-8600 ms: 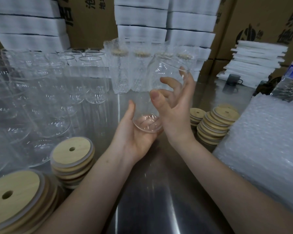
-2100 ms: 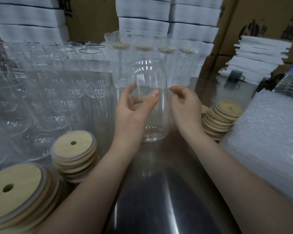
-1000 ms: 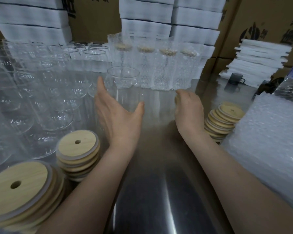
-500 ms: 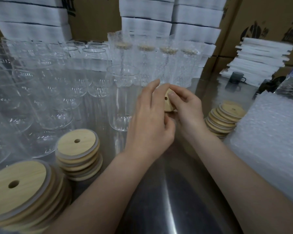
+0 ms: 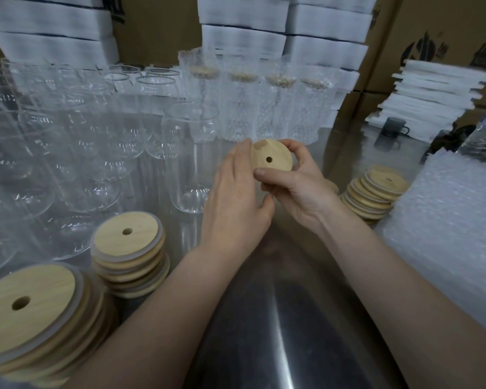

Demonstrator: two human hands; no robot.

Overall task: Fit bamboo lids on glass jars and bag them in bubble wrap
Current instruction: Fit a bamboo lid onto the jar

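Observation:
A round bamboo lid (image 5: 272,158) with a small centre hole is held tilted above the steel table. My right hand (image 5: 295,189) grips it by the rim with thumb and curled fingers. My left hand (image 5: 235,203) touches its left edge with its fingertips; how its fingers lie behind the lid is hidden. An empty glass jar (image 5: 190,155) stands upright just left of my hands, with no lid on it. Several jars with lids on, bagged in bubble wrap (image 5: 270,105), stand in a row behind.
Many bare glass jars (image 5: 68,153) crowd the left half of the table. Lid stacks sit at near left (image 5: 26,313), left centre (image 5: 129,256) and right (image 5: 376,192). A pile of bubble wrap bags (image 5: 455,220) lies at right. White foam and cartons stand behind.
The jar was set down at left about a second ago. Since then my right hand has lifted a lid from the right stack, and my left hand has come over to its edge.

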